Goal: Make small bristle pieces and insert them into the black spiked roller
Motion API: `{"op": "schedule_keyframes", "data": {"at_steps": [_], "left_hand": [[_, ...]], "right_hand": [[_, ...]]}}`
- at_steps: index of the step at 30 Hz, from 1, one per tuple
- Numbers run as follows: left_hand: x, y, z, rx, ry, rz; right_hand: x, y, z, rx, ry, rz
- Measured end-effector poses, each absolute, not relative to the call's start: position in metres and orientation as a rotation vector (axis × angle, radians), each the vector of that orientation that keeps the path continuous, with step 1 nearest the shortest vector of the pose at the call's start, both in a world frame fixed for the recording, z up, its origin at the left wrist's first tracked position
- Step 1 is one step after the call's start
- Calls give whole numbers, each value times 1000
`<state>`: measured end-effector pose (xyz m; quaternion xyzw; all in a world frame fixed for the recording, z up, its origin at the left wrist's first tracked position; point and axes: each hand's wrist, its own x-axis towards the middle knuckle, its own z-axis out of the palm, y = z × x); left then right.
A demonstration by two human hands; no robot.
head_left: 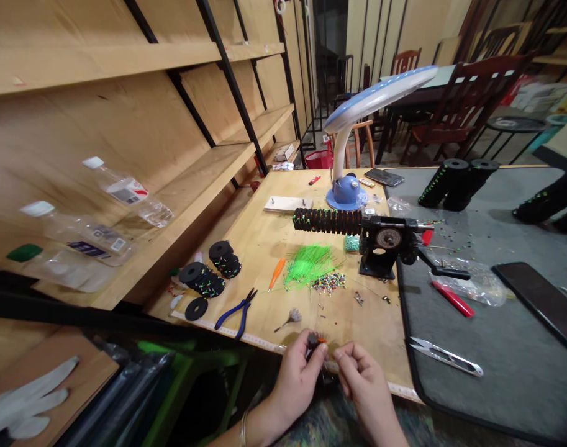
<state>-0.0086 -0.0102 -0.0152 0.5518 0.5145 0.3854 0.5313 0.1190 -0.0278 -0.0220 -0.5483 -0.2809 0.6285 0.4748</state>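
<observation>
Orange-and-black small piece [316,340] sits pinched in your left hand [297,372], at near edge of wooden table [264,320]. Your right hand [363,372] is close beside, thumb and fingertips together; cannot tell whether they grip anything. Ahead of you, bristly grey tuft [293,317], then green strands [311,264], coloured beads [330,282]. Blue-handled pliers [247,301] lie left; silver snips [469,368] right, on grey mat [497,397].

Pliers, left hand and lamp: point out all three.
Pliers [247,302]: head view, near the pivot.
Left hand [298,370]: head view, on the back of the hand, near the thumb.
Lamp [381,99]: head view, on its raised head.
</observation>
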Motion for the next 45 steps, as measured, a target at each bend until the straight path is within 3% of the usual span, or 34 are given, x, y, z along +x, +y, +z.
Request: {"op": "schedule_keyframes", "data": {"at_steps": [45], "left_hand": [[-8, -10, -9, 1477, 1326, 843]], "right_hand": [[121, -24, -23, -1342, -690, 1497]]}}
